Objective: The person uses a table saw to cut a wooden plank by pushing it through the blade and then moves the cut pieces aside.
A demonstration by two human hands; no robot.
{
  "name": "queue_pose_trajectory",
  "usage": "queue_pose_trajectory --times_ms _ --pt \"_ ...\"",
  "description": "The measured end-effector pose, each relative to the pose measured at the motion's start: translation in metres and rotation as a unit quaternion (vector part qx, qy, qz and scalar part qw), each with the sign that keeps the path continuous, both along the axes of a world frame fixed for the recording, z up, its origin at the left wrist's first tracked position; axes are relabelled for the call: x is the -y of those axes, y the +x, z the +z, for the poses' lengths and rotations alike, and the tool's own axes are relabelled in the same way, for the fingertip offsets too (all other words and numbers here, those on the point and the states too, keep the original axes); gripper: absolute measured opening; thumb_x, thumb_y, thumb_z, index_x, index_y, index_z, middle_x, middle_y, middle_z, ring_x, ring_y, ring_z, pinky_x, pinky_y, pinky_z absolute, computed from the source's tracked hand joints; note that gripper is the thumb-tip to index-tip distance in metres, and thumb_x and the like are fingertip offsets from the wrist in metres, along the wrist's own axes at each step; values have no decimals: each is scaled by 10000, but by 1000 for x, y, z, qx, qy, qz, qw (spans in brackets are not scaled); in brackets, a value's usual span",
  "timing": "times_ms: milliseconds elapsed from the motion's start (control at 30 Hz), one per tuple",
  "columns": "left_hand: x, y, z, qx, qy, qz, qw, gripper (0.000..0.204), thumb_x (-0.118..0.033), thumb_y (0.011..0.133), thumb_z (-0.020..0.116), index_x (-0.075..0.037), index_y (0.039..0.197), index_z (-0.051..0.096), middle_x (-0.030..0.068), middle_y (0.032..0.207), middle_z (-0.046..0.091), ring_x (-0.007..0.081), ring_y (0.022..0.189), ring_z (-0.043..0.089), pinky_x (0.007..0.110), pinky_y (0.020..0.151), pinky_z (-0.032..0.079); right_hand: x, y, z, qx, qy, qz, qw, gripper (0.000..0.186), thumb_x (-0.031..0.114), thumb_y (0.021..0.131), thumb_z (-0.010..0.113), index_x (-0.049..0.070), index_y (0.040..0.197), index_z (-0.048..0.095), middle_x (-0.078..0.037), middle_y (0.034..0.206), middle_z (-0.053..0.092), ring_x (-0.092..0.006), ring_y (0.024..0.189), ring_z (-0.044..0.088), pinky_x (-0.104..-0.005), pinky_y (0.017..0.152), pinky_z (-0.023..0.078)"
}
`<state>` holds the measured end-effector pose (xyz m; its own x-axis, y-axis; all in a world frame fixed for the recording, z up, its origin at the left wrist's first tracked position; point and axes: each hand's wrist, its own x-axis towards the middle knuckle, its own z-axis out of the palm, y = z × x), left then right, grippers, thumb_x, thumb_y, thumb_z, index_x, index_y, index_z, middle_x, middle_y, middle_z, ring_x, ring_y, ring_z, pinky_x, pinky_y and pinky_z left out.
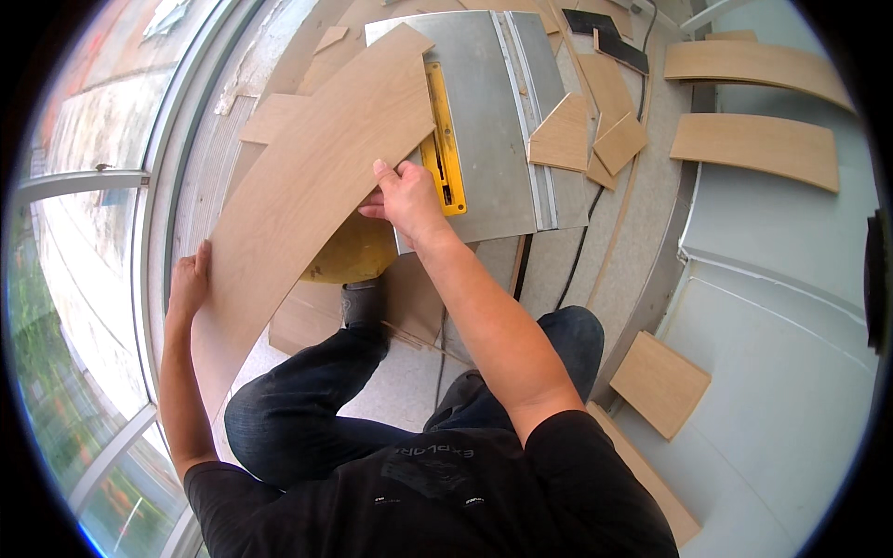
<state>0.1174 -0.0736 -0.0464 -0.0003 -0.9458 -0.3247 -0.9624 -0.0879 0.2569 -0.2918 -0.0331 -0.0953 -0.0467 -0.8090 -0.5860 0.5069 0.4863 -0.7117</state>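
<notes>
A long, light wood floorboard (307, 167) slants from beside the window up over the left part of a table saw's grey metal top (488, 112). My left hand (191, 277) grips the board's left edge, its fingers partly hidden. On the opposite edge, my right hand (406, 198) pinches the board between thumb and fingers. The saw's yellow slotted insert (447, 153) lies just beyond my right hand, next to the board's far end. Whether a blade stands up in the slot I cannot tell.
Wood offcuts (559, 132) lie on and beside the saw's right side. A black cable (579, 246) runs along the floor. Board pieces (753, 149) rest on the pale surface at right, with another piece (660, 384) nearer me. A framed window (158, 177) borders the left.
</notes>
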Motion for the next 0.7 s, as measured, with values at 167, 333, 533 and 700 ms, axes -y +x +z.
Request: queue_pose_trajectory --times_ms 167,333,533,700 --pt "0 1 1 -7 -7 10 1000 815 -603 1032 415 114 683 586 215 548 487 275 527 480 480 605 437 2 0 0 -5 0 4 1000 311 249 1071 504 -47 1135 572 -160 1059 701 -235 863 727 -344 689 623" --pt "4 6 -1 14 7 4 1000 807 -598 1032 427 113 686 588 194 553 477 255 537 483 453 591 432 1 2 1 -3 4 1 1000 313 252 1070 507 -48 1126 578 -161 1061 702 -234 862 730 -339 680 625" --pt "-3 15 -16 -17 -4 25 1000 791 -582 1044 410 104 675 548 164 546 398 230 528 417 458 547 361 3 3 1 -26 -3 20 999 330 265 1067 515 -55 1105 586 -151 1036 711 -217 850 727 -336 686 624" --pt "-17 30 -35 -23 -61 -37 997 735 -523 1053 407 99 681 527 189 557 381 245 521 385 470 541 339 -16 -1 20 -87 -75 91 989 312 268 1057 543 -34 1100 611 -128 991 721 -180 827 713 -303 729 592"
